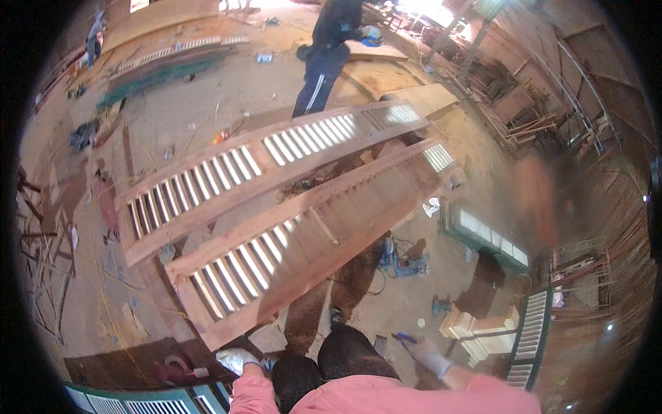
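Observation:
A long wooden louvred shutter (324, 238) lies slantwise in front of me, with a second louvred shutter (276, 165) beyond it. My left hand (236, 360), in a whitish glove, is at the near left corner of the closer shutter. Its fingers do not show clearly, and I cannot tell whether it grips the edge. Off to the right of my knees, my right hand (429, 355), also gloved and slightly blurred, is closed on blue-handled pliers (405, 337), held clear of the shutter.
Blue power tools (403, 261) with a cord lie on the floor beyond my right hand. Pale wooden blocks (479, 331) and a green-framed louvred panel (531, 331) stand at the right. More green-framed panels (138, 400) are at the lower left. Another person (327, 55) stands behind the far shutter.

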The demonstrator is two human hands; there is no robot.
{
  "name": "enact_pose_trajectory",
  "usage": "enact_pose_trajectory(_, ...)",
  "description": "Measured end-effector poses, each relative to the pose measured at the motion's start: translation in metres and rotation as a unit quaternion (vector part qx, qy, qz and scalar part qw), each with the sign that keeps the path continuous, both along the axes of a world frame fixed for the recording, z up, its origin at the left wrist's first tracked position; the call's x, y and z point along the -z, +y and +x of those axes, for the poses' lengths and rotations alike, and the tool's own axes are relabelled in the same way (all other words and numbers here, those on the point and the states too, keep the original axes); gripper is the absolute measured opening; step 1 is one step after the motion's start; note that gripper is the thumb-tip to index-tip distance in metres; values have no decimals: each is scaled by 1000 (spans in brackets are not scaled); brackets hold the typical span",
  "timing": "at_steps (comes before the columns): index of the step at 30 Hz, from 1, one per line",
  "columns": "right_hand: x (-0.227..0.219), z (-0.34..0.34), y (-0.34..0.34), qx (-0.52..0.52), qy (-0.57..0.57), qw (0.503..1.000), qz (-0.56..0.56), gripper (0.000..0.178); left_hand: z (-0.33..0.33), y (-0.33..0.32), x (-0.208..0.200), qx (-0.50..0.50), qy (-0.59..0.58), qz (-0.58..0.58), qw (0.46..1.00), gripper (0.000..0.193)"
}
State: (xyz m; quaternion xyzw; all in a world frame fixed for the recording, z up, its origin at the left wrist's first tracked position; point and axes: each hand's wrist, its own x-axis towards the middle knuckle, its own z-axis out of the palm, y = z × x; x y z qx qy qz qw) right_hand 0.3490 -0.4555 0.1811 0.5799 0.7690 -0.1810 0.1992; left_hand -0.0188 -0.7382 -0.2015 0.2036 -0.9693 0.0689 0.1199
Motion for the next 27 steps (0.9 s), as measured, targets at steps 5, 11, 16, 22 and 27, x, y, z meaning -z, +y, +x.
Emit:
enact_pose_trajectory(5, 132, 103, 30, 86, 195, 977, -4, 34, -23, -33, 18, 40, -40, 87, 995, 25)
enact_pose_trajectory(11, 131, 137, 199, 159, 327, 928, -89, 36, 12, -61, -74, -24, -12, 505, 863, 51)
enact_pose_trajectory(16, 60, 111, 327, 380, 530, 729, -206, 29, 115, -34, -133, -26, 23, 322, 946, 52)
enact_pose_trajectory(22, 27, 85, 414, 384, 621, 658, -184, 33, 205, 138, -187, 52, 4, 195, 979, 46)
enact_pose_trajectory(27, -1, 21, 426, 385, 680, 569, -258, 32, 143, 214, -229, 222, 141, 193, 945, 53)
